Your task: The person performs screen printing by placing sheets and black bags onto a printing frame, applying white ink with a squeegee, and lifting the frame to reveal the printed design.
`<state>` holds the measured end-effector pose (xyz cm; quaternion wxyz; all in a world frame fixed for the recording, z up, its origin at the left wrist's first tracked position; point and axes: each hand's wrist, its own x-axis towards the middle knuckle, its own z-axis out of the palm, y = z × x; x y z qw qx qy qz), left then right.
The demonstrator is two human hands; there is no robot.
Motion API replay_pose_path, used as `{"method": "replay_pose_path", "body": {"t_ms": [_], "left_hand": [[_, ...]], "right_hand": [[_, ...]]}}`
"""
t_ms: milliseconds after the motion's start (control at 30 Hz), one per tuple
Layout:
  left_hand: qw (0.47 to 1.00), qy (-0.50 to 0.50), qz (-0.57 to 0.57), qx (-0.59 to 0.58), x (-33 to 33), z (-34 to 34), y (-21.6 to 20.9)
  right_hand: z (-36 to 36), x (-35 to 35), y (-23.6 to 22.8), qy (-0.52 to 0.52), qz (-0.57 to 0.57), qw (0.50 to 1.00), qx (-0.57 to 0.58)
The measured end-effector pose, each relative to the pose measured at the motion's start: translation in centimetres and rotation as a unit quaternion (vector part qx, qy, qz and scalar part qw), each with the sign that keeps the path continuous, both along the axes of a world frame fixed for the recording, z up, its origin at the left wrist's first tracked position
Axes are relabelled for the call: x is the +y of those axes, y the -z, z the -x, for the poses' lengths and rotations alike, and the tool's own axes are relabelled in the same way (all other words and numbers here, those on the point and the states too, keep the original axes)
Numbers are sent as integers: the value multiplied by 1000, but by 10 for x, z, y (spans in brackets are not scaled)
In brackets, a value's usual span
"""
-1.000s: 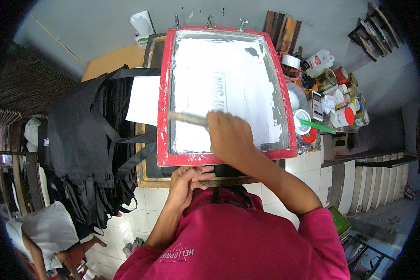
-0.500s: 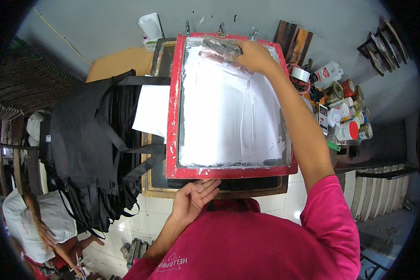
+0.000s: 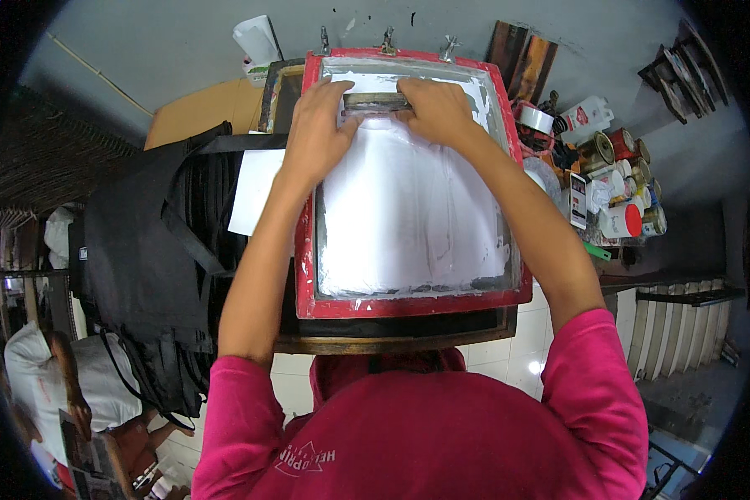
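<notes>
A red-framed printing screen (image 3: pixel 306 267) lies in front of me, held at its far edge by several metal clamps (image 3: pixel 388 40). Its mesh (image 3: pixel 383 208) looks whitish, with smears along the borders. Near the far end, a worn squeegee (image 3: pixel 377 102) rests across the mesh. My left hand (image 3: pixel 318 125) is closed round its left end, and my right hand (image 3: pixel 440 108) grips its right end. Under the screen shows a wooden-edged board (image 3: pixel 408 342) with black material on it.
Stacked black fabric bags (image 3: pixel 142 225) lie at left beside a white sheet (image 3: pixel 254 192). Cans and tubs (image 3: pixel 617 221), a phone (image 3: pixel 577 200) and a tape roll (image 3: pixel 535 119) crowd the right side. Another person's arm (image 3: pixel 73 383) shows at lower left.
My left hand has come up from below the screen's near edge to grip the squeegee's left end. My right hand still holds the squeegee, now lying level and slightly nearer.
</notes>
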<state>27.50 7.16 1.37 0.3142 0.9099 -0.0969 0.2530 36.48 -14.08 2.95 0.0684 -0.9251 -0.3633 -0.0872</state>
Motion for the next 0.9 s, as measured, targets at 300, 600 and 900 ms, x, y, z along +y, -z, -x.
{"method": "replay_pose_path", "body": {"t_ms": [300, 600, 900], "left_hand": [[992, 23, -36, 119, -12, 39, -1], [991, 27, -24, 129, -37, 128, -5], [986, 36, -20, 160, -50, 217, -11]], "right_hand": [[52, -22, 10, -18, -11, 1000, 8], [140, -45, 13, -32, -30, 999, 16], [232, -61, 8, -37, -41, 997, 48]]}}
